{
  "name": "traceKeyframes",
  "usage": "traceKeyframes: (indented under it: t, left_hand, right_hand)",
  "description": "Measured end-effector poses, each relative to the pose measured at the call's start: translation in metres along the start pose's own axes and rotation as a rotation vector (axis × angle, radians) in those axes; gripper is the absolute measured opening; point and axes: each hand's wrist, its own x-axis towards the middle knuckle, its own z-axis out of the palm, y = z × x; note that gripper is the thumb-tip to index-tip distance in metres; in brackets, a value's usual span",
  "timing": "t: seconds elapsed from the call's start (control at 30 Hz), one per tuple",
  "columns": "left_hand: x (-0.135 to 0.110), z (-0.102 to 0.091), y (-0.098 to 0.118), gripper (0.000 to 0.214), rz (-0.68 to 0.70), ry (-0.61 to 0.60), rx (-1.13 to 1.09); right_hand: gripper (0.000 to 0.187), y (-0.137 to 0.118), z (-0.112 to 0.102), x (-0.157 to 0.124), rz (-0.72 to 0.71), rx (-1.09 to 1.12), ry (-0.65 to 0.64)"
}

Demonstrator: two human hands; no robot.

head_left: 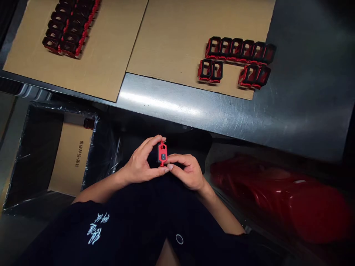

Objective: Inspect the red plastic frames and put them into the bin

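Near steel tbl (177,99), our L hand (141,164) pinches a red pc (160,155), R hand (191,173) near-closed at its edge, grip unclear.

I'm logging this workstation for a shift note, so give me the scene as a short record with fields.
Left hand: holds a small red part between thumb and fingers
Right hand: thumb and forefinger at the part's near end
Left cardboard: red-and-black pieces in two columns
Right cardboard: row of six and two pairs toward its right edge
Left of person: open box
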Motion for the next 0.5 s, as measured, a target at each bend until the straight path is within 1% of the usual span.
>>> traceKeyframes:
  t: [0.1, 0.2, 0.37, 0.43, 0.5]
  left_hand:
    - [0.000, 0.000, -0.003, 0.095, 0.045, 0.007, 0.049]
    - [-0.001, 0.000, -0.007, 0.097, 0.036, 0.005, -0.001]
    - [-0.005, 0.003, -0.015, 0.097, -0.045, -0.014, -0.147]
    - [-0.006, 0.005, -0.017, 0.097, -0.064, -0.023, -0.164]
    - [-0.006, 0.005, -0.016, 0.099, -0.052, -0.026, -0.142]
  right_hand:
    - [0.017, 0.001, -0.001, 0.001, -0.043, 0.010, 0.017]
    - [0.016, 0.000, -0.002, 0.002, -0.064, 0.021, 0.037]
    - [0.013, -0.004, -0.003, 0.002, -0.020, 0.030, 0.032]
    - [0.012, -0.005, -0.003, 0.002, -0.002, 0.029, 0.037]
    - [0.012, -0.005, -0.004, 0.001, 0.018, 0.038, 0.042]
